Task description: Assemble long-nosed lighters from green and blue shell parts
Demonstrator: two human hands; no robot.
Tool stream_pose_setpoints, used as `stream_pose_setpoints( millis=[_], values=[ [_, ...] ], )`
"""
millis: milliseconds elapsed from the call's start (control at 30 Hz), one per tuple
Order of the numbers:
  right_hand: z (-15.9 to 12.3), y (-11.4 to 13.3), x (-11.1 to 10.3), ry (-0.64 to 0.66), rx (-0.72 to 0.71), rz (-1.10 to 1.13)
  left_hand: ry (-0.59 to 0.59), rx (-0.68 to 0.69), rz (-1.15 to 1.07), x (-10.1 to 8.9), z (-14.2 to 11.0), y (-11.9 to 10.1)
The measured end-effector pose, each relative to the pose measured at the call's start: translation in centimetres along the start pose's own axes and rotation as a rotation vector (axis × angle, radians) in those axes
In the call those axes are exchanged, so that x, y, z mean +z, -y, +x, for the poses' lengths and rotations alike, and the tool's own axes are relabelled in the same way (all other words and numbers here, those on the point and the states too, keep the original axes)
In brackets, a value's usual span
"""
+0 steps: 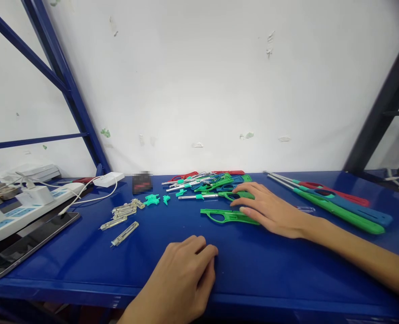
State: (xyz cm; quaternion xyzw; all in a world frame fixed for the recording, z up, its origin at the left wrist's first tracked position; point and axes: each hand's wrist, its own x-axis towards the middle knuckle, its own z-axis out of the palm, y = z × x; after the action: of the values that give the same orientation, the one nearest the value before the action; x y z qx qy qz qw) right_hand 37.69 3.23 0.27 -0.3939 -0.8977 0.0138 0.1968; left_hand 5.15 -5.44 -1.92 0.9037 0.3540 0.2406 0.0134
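My right hand (pixel 275 209) reaches in from the right with its fingers apart, over the handle ends of two green lighter pieces. One is a green handle half (pixel 231 216) lying bare on the table. Just behind it, a green handle with a metal tube (pixel 208 196) and a teal part on it lies under my fingertips; whether they touch it I cannot tell. My left hand (pixel 186 272) rests near the table's front edge, fingers curled in, with nothing visible in them. Farther back is a pile of red, green and blue lighter handles with metal tubes (pixel 192 181).
Left of the pile lie teal triggers (pixel 152 200) and several clear lighter fuel inserts (pixel 125 233). Long-necked red, blue and green lighters (pixel 341 207) lie at right. A phone (pixel 30 245), a power strip (pixel 3 225) and a white cable are at left. A wall stands behind.
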Motion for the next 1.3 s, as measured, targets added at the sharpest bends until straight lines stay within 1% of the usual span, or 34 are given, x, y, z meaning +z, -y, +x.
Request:
stream_pose_setpoints(
  millis=[233,467,667,933,1167,1300],
  values=[
    [-0.1,-1.9,0.9,-0.029,0.044,-0.023,0.003,0.002,-0.010,-0.1,-0.1,0.1],
    [-0.1,-3.4,1.3,-0.008,0.042,0.007,0.022,-0.021,-0.015,-0.1,0.0,0.0],
    [-0.2,-3.4,0.9,-0.029,0.058,0.016,0.015,-0.014,-0.008,-0.2,0.0,0.0],
    [-0.2,-3.2,0.7,-0.019,0.049,0.023,0.019,-0.006,-0.005,0.0,-0.1,0.2],
    [-0.2,-3.5,1.0,-0.036,0.043,0.008,0.007,-0.007,-0.008,0.0,-0.1,0.2],
    [-0.1,-3.1,1.1,-0.034,0.033,0.012,0.010,-0.006,-0.011,0.2,0.0,0.2]
  ],
)
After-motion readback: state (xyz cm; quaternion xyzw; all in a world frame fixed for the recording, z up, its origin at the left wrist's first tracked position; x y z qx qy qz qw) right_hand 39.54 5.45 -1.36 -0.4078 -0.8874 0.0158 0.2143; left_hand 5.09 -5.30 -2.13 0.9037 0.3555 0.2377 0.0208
